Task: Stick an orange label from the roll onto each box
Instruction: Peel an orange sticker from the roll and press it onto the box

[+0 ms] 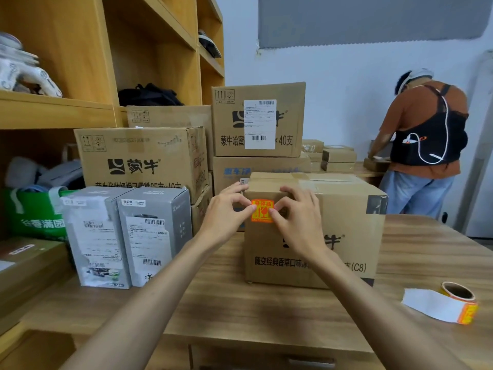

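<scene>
An orange label (262,210) lies flat on the upper left of the front face of a brown cardboard box (349,225) standing on the wooden table (266,311). My left hand (226,209) presses its thumb on the label's left edge, with its fingers resting at the box's top corner. From the other side, my right hand (298,217) presses its thumb on the right edge and lays its fingers over the top edge. The label roll (457,292) lies on the table at the right, trailing a white backing strip (432,303) with an orange label at its end.
Two grey boxes (98,236) (157,231) with shipping slips stand left of the box. Brown cartons (141,156) (258,118) are stacked behind. A wooden shelf (53,110) and a green bag (37,214) are at the left. A person (426,134) works at the back right.
</scene>
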`<state>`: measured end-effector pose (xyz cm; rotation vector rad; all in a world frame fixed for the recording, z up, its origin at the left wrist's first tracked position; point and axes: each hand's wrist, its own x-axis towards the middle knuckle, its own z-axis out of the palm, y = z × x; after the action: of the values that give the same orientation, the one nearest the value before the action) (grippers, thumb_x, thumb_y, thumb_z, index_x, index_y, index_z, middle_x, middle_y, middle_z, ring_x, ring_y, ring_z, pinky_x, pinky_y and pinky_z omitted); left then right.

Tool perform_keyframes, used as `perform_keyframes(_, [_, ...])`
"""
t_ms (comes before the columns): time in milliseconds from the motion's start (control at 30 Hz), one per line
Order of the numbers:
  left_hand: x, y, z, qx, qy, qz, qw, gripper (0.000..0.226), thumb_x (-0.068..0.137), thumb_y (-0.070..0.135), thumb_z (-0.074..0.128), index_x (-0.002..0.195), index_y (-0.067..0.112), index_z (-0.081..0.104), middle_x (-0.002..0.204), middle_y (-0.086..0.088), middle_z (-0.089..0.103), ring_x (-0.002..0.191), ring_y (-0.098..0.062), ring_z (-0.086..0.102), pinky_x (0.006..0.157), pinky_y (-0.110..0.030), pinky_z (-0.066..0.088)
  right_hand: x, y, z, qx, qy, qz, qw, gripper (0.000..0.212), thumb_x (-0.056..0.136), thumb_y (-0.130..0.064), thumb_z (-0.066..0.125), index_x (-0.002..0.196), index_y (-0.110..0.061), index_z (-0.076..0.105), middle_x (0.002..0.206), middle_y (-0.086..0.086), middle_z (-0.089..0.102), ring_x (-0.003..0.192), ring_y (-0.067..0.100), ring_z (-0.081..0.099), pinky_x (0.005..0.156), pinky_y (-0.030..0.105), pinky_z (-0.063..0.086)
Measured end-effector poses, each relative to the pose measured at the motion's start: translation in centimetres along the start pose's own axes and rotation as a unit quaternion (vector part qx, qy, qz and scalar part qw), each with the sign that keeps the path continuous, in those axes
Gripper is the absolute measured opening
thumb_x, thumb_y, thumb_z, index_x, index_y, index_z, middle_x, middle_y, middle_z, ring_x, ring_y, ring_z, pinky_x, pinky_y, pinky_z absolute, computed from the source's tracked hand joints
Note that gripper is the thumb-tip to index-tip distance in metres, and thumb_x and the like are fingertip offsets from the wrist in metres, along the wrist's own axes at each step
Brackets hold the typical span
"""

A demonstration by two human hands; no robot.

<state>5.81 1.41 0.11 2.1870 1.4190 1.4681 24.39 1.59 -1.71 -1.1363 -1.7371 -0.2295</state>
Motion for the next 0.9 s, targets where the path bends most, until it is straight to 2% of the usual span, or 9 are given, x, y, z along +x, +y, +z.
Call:
perform_keyframes(100, [0.2,-0.4,0.1,0.003,0.032,0.009,0.999,0.008,0.086,0.026,0.078,0.084,0.019,0.08,0.132,0.01,0.066,0.134,0.003,0.043,0.101,-0.003,0.019,0.1,-0.1,0.4,0.001,0.012,0.007,1.0,0.012,0.083,-0.028,0.075,0.076,-0.019,0.07,0.119,0.001,0.061,0.116,0.018,0.049,0.108,0.05,0.034])
perform_keyframes(133, [0.3,-0.5,0.2,0.007,0.038,0.015,0.999,0.007,0.086,0.026,0.078,0.083,0.019,0.08,0.13,0.01,0.067,0.132,0.005,0.043,0.098,-0.001,0.017,0.2,-0.1,0.5,0.001,0.015,0.011,1.0,0.013,0.083,-0.028,0.075,0.076,-0.019,0.071,0.118,0.001,0.06,0.116,0.018,0.048,0.107,0.048,0.034])
perform_keyframes(267, [0.4,-0.7,0.5,0.025,0.049,0.033,0.998,0.007,0.086,0.023,0.078,0.083,0.017,0.08,0.128,0.009,0.068,0.127,0.007,0.043,0.105,-0.017,0.022,0.2,-0.4,0.9,-0.012,0.029,0.017,0.999,0.013,0.084,-0.03,0.075,0.078,-0.019,0.072,0.117,0.001,0.059,0.115,0.018,0.046,0.106,0.044,0.034])
perform_keyframes(467, [0.6,-1.6,1.3,0.031,0.08,0.056,0.995,0.01,0.087,0.022,0.077,0.079,0.016,0.077,0.123,0.009,0.069,0.126,-0.002,0.05,0.105,-0.025,0.032,0.3,-0.5,1.7,-0.048,0.055,0.025,0.997,0.015,0.083,-0.03,0.075,0.077,-0.017,0.072,0.114,0.002,0.058,0.111,0.021,0.047,0.102,0.041,0.034])
perform_keyframes(600, [0.6,-1.8,1.7,0.049,0.08,0.063,0.994,0.011,0.089,0.023,0.074,0.081,0.016,0.076,0.125,0.009,0.067,0.124,-0.003,0.05,0.101,-0.022,0.03,0.3,-0.5,2.3,-0.072,0.068,0.026,0.995,0.016,0.083,-0.03,0.075,0.078,-0.016,0.073,0.113,0.004,0.058,0.111,0.023,0.047,0.103,0.043,0.034])
perform_keyframes(700, [0.7,-2.0,1.7,0.056,0.083,0.068,0.993,0.011,0.09,0.022,0.074,0.081,0.016,0.074,0.125,0.009,0.066,0.122,-0.003,0.05,0.096,-0.004,0.025,0.3,-0.5,2.5,-0.078,0.075,0.026,0.994,0.016,0.084,-0.03,0.074,0.077,-0.015,0.073,0.113,0.004,0.058,0.111,0.023,0.047,0.104,0.046,0.035])
perform_keyframes(767, [0.8,-2.1,1.8,0.066,0.086,0.072,0.992,0.011,0.09,0.022,0.074,0.081,0.016,0.073,0.124,0.008,0.066,0.12,-0.003,0.049,0.093,0.004,0.023,0.3,-0.5,2.6,-0.083,0.077,0.026,0.993,0.016,0.083,-0.029,0.074,0.076,-0.015,0.072,0.113,0.005,0.059,0.11,0.024,0.047,0.104,0.047,0.036])
perform_keyframes(900, [0.7,-2.1,2.0,0.093,0.091,0.093,0.987,0.01,0.091,0.021,0.071,0.084,0.015,0.07,0.123,0.007,0.065,0.117,-0.003,0.047,0.093,-0.003,0.028,0.2,-0.6,2.8,-0.112,0.078,0.021,0.99,0.021,0.084,-0.031,0.072,0.075,-0.013,0.066,0.112,0.006,0.059,0.107,0.027,0.049,0.102,0.047,0.038])
